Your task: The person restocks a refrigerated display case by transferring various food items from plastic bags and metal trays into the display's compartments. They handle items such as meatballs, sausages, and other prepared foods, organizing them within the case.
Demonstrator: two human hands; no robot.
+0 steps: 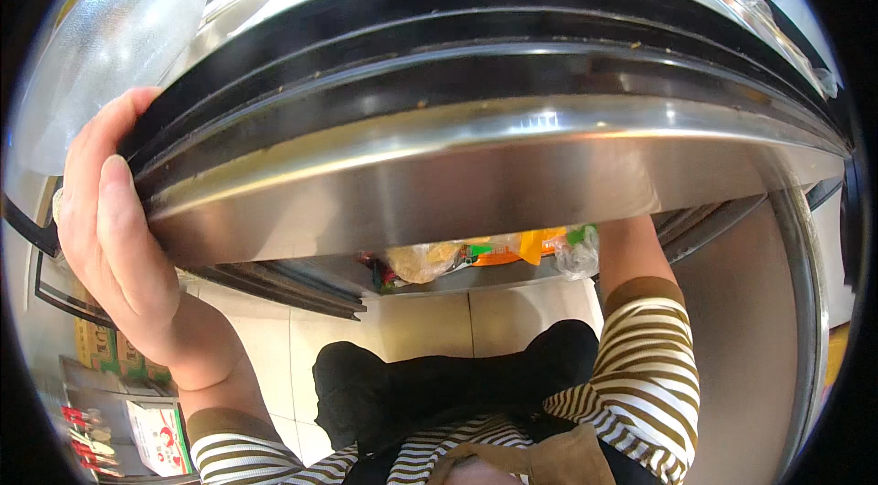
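Note:
My left hand [113,231] grips the left end of a stainless steel counter edge [439,190], with a dark ribbed band [425,66] above it. My right forearm [634,251] reaches under this edge into the compartment below. The counter hides my right hand, so what it touches cannot be seen. Beside the forearm are a knotted clear plastic bag [578,257] and an orange-and-green package [511,251]. Farther left in the compartment lies a clear bag of pale brown food [422,260].
A stainless door [741,334] with a grey gasket stands open at right. Dark ribbed gasket [288,289] shows under the counter at left. A translucent plastic cover [123,46] rises at upper left. Printed boxes [113,348] and a white-and-red package [161,437] sit at lower left.

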